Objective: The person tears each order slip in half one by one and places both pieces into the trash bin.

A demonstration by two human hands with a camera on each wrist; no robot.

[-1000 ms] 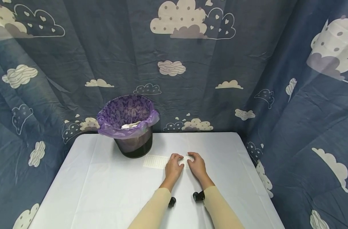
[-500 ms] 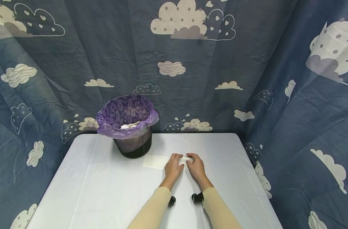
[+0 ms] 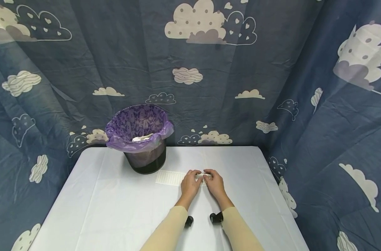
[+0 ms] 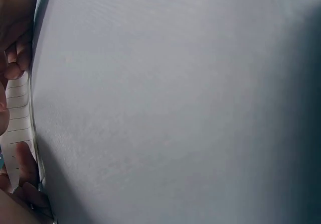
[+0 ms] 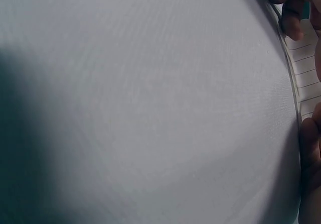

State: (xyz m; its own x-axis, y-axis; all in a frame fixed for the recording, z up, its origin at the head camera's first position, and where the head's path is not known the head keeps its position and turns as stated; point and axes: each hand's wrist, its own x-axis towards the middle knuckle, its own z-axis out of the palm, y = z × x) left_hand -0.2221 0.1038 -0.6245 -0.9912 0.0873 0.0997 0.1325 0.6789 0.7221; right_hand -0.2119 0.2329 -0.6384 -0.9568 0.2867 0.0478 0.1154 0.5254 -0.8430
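Observation:
A long strip of white lined paper (image 3: 169, 177) lies across the table, its left part flat and uncovered. My left hand (image 3: 189, 184) is over its middle with the fingers bent, and my right hand (image 3: 214, 184) pinches the right end, thumb and fingers curled about it. Between the hands the paper stands raised, seen as a narrow band in the head view. The left wrist view catches lined paper (image 4: 19, 108) with fingers above and below it. Ruled paper (image 5: 305, 68) also shows at the right wrist view's edge, with fingertips on it.
A dark bin (image 3: 147, 160) with a purple bag liner (image 3: 124, 143) stands at the table's back left, some white crumpled paper (image 3: 142, 137) inside. Blue cloud-print curtains (image 3: 209, 104) hang behind and beside the white table (image 3: 121, 209).
The right part of the paper has risen from flat and turned up between the hands. My right hand has shifted slightly left, closer to the left one, which stays almost in place.

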